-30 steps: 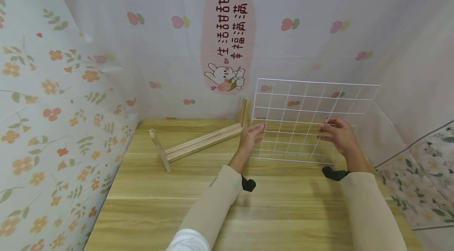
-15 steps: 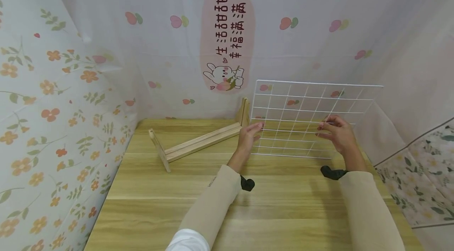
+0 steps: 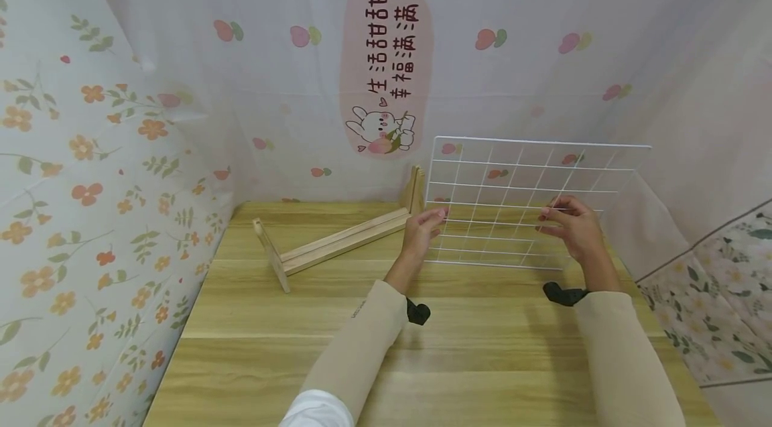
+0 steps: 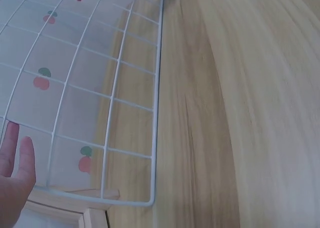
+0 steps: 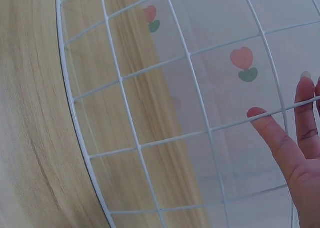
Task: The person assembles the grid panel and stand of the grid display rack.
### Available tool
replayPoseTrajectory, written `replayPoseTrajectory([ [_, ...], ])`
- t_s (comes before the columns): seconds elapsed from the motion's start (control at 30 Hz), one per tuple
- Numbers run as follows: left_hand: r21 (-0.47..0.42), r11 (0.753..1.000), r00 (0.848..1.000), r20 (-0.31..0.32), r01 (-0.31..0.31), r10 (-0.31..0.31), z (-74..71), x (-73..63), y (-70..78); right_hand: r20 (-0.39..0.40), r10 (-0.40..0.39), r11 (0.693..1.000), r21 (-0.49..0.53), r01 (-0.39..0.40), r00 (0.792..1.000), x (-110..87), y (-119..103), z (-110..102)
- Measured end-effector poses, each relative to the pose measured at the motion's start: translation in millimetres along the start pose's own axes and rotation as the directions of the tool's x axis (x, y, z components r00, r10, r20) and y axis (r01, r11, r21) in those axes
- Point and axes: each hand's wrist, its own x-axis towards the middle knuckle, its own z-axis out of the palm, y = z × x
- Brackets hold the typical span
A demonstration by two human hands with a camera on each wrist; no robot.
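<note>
With the left hand (image 3: 419,231) pinching its side edge and the right hand (image 3: 577,229) its inner wires, a white wire grid panel (image 3: 498,206), probably light, stiff and best gripped by opposite edges, is upright over the tabletop (image 3: 494,360), right of a wooden stand (image 3: 346,242).

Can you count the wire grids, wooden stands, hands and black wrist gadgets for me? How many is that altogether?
White wire grid panel: 1
Wooden stand: 1
Hands: 2, the left hand and the right hand
Black wrist gadgets: 2
Total: 6
</note>
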Motion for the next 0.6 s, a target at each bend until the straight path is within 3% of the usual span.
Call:
replayPoseTrajectory([
  [0.3, 0.069, 0.998, 1.0, 0.017, -0.002, 0.001, -6.4, -2.2, 2.3, -0.016, 0.009, 0.999, -0.034, -0.01, 1.0, 1.3, 3, 0],
  [0.6, 0.196, 0.978, 0.998, 0.027, -0.065, 0.061, -14.8, -4.3, 8.9, -0.01, -0.014, 0.999, 0.043, 0.014, 1.0, -0.7, 2, -1],
])
